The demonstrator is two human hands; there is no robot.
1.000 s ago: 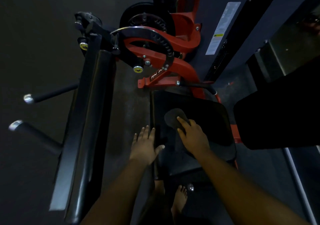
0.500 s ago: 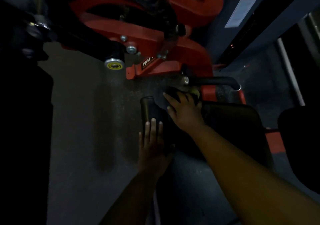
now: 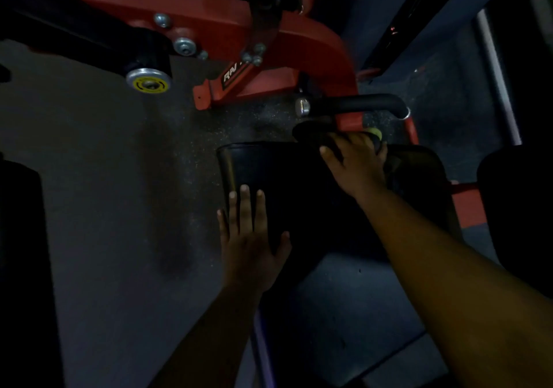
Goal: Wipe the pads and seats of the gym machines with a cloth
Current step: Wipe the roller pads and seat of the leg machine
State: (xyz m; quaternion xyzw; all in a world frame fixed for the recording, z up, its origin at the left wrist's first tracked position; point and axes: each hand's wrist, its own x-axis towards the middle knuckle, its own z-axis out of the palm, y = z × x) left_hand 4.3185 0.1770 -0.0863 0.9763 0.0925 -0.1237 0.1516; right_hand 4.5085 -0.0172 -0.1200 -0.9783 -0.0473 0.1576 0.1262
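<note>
Cloth [image 3: 314,133], apparently dark, lies crosswise at the seat's [image 3: 299,184] far edge under right-hand fingers [image 3: 329,154]; left hand [image 3: 251,238] rests flat.

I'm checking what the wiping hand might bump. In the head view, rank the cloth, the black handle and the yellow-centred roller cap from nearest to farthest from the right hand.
1. cloth: under the right hand's fingers.
2. black handle: just beyond.
3. yellow-centred roller cap: far left.
</note>
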